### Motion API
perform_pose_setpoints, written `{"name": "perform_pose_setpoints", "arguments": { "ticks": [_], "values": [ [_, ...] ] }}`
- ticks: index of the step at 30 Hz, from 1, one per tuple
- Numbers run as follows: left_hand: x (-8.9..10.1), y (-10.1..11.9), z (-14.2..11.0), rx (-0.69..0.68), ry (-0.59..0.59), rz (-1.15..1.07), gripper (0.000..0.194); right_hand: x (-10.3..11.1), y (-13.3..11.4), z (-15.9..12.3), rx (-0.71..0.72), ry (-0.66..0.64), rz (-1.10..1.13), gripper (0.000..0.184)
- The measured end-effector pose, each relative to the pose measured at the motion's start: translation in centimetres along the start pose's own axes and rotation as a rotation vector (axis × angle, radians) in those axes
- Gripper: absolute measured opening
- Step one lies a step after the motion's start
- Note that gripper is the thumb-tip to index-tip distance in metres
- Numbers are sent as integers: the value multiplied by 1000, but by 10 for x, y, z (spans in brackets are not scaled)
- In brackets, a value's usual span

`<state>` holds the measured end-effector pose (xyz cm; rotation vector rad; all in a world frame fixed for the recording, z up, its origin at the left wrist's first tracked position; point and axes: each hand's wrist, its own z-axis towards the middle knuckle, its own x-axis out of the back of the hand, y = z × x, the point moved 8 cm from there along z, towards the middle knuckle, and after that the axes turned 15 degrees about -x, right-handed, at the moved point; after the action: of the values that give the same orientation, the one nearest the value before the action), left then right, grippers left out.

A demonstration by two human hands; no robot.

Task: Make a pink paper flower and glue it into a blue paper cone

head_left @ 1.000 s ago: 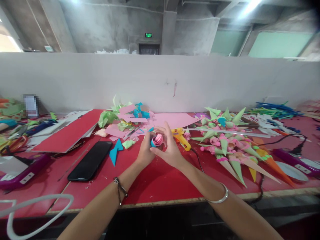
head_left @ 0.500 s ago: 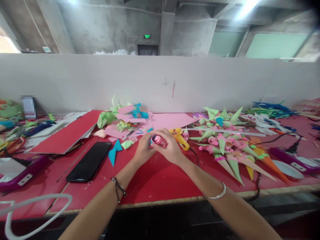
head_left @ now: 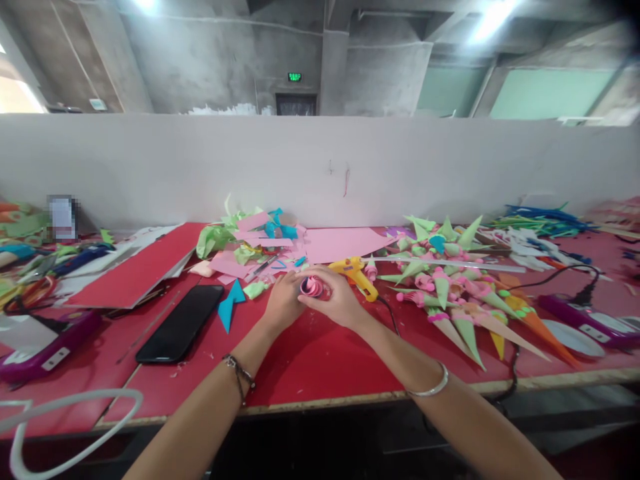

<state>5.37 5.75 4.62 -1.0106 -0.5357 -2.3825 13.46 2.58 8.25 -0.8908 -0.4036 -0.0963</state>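
Observation:
Between my hands is a small pink paper roll (head_left: 312, 287), coiled in a spiral like a rose, with its round end turned toward me. My right hand (head_left: 340, 297) curls around its right side, thumb below and fingers over the top. On the other side my left hand (head_left: 284, 299) is closed against the roll, its fingertips partly hidden. Just beyond my right hand lies a yellow glue gun (head_left: 356, 275) with a clear glue stick. Blue paper pieces (head_left: 230, 308) lie left of my left hand.
A black phone (head_left: 180, 325) lies at the left on the red table (head_left: 320, 373). Many paper cones with pink flowers (head_left: 450, 300) are heaped at the right. Purple power strips (head_left: 590, 320) and a pale paper sheet (head_left: 345, 244) are there too. A grey partition (head_left: 200, 167) stands behind.
Both hands stay around the pink roll but have shifted slightly. The roll's spiral end now faces me more fully, and the right fingers have moved a little around it.

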Motion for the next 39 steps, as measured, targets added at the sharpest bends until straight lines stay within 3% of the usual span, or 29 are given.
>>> {"name": "perform_pose_setpoints", "arguments": {
  "ticks": [4, 10, 15, 18, 20, 24, 26, 28, 30, 33, 36, 39],
  "values": [
    [-8, -5, -4, 36, -51, -55, 12, -1, -6, 1, 4, -37, 5, 16],
    [-19, -4, -10, 15, -101, -95, 13, -10, -9, -3, -17, -132, 67, 34],
    [-21, 0, -8, 15, -218, -7, 12, -12, 1, -4, -71, -158, 23, 23],
    [-4, -9, -2, 1, -239, 81, 14, -10, 4, -5, -85, -129, -5, 27],
    [15, -23, -1, 24, -222, 181, 20, -15, 5, -7, -93, -184, -42, 36],
    [54, -64, -18, 211, -189, 362, 26, -33, 13, -14, -135, -361, -173, 50],
    [59, -79, -31, 274, -251, 378, 32, -38, 19, -16, -157, -411, -246, 53],
    [52, -94, -47, 383, -414, 361, 45, -41, 24, -17, -168, -434, -301, 54],
    [45, -101, -56, 431, -482, 349, 52, -42, 27, -18, -162, -443, -339, 52],
    [33, -102, -53, 399, -447, 330, 51, -43, 26, -18, -130, -440, -370, 43],
    [22, -99, -43, 330, -396, 283, 35, -42, 25, -18, -108, -419, -372, 41],
    [23, -92, -33, 271, -309, 253, 28, -40, 26, -16, -109, -375, -383, 40]
  ]
}}
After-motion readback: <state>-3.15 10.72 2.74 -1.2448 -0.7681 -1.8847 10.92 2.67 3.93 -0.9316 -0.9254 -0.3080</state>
